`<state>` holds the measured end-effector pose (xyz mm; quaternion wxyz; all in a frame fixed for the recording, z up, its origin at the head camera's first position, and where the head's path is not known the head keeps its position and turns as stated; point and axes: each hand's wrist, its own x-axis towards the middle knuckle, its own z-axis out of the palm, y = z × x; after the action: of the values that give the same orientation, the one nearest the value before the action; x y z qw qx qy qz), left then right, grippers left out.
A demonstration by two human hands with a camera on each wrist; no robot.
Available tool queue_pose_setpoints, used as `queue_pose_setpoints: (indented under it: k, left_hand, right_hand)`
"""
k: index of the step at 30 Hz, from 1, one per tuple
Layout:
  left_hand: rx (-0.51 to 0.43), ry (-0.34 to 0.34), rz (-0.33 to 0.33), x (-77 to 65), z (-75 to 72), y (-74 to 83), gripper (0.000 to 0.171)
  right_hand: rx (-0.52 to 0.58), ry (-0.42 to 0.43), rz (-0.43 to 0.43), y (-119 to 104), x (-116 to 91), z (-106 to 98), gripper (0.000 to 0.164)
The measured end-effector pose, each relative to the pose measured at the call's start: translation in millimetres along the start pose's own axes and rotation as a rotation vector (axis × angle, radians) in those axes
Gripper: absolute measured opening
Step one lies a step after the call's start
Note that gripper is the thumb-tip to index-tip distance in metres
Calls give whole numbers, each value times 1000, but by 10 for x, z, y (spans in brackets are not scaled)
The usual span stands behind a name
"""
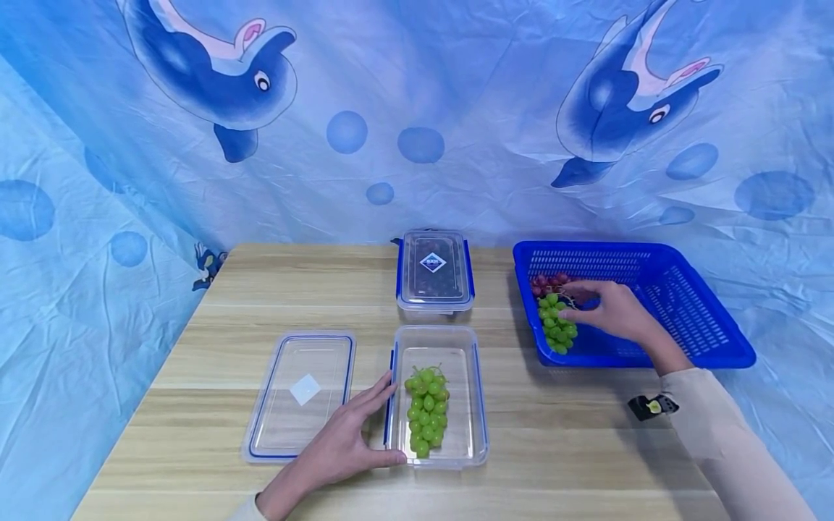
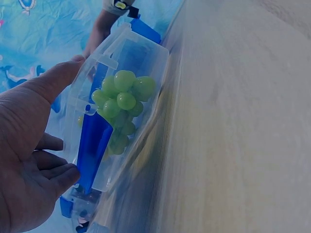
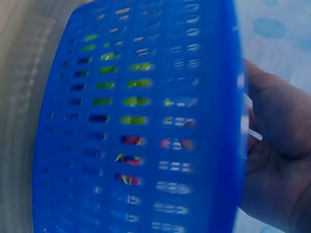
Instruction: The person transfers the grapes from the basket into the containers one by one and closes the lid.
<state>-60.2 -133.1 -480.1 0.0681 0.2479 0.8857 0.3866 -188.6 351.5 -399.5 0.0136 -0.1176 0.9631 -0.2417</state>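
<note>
In the head view, my left hand (image 1: pixel 348 438) rests at the left side of a clear container (image 1: pixel 459 434). Its fingers lie along the blue-edged side, and the thumb touches the near left corner. A bunch of green grapes (image 1: pixel 426 412) lies inside that container. My right hand (image 1: pixel 612 311) reaches into a blue basket (image 1: pixel 710 318), thumb beside another green grape bunch (image 1: pixel 557 329), the other fingers near the stems above it. Red grapes (image 1: pixel 544 284) lie behind that bunch. The basket wall hides the right fingertips in the right wrist view.
A clear lid (image 1: pixel 287 434) with a blue seal lies left of the open container. Behind the container stands a closed one (image 1: pixel 433 289) with blue clips and dark contents. The wooden table (image 1: pixel 534 463) ends at a blue dolphin-print curtain (image 1: pixel 495 174).
</note>
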Motion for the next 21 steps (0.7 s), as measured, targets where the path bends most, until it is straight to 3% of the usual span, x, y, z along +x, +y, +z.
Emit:
queue_pose_setpoints:
  k: [11, 21]
  left_hand:
    - [-31, -8, -29, 14, -5, 40, 105]
    - [-11, 14, 2, 10, 1, 17, 105]
  right_hand:
    - [-33, -82, 50, 165, 149, 158, 68]
    - [-50, -155, 86, 214, 217, 239, 77]
